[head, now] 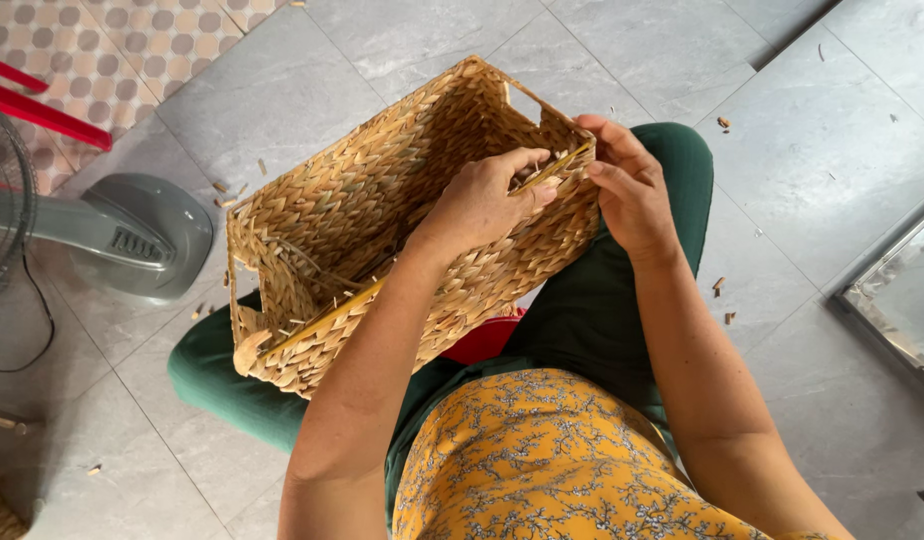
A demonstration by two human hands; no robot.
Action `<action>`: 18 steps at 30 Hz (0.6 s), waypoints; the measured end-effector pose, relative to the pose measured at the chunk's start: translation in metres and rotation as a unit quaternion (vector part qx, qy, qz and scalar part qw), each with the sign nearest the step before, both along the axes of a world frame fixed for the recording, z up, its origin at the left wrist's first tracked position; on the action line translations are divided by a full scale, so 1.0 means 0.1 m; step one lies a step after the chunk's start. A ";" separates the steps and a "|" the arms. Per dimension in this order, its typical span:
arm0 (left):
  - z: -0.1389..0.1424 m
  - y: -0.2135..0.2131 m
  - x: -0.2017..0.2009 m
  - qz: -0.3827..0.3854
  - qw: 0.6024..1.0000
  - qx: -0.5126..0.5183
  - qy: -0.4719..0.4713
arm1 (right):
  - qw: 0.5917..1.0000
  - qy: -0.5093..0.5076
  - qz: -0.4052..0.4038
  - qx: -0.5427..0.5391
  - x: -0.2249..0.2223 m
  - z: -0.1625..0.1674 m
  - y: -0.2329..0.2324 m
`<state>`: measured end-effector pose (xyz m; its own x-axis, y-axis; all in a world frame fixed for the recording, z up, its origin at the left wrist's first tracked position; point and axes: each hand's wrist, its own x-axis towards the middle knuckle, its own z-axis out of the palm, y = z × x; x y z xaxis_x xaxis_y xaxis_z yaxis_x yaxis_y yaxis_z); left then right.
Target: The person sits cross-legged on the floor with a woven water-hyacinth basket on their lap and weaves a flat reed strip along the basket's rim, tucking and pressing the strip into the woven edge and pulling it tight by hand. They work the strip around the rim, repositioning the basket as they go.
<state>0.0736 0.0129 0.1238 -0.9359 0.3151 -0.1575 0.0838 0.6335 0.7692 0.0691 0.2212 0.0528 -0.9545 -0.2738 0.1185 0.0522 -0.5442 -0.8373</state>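
A rectangular woven straw basket rests tilted across my lap, its opening facing up, with a cut-out handle hole in each short end. My left hand reaches over the near long wall and pinches the rim at the right corner. My right hand grips the same corner from outside, fingers on the rim strand. Both hands meet at that corner. I sit on the floor in green trousers and a yellow patterned top.
A grey standing fan base with its cable stands to the left on grey floor tiles. Red bars lie at the upper left. A metal-edged panel sits at the right. Straw scraps litter the tiles.
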 end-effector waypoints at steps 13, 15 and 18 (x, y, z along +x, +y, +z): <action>-0.14 0.29 -0.30 -0.018 0.996 0.083 -0.035 | 0.998 -0.002 -0.048 -0.028 0.01 -0.07 0.06; -0.15 0.30 -0.30 -0.016 0.996 0.079 -0.041 | 0.998 -0.002 -0.046 -0.033 0.01 -0.08 0.06; -0.15 0.30 -0.27 -0.021 0.996 0.070 -0.048 | 0.998 -0.004 -0.047 -0.035 0.02 -0.08 0.07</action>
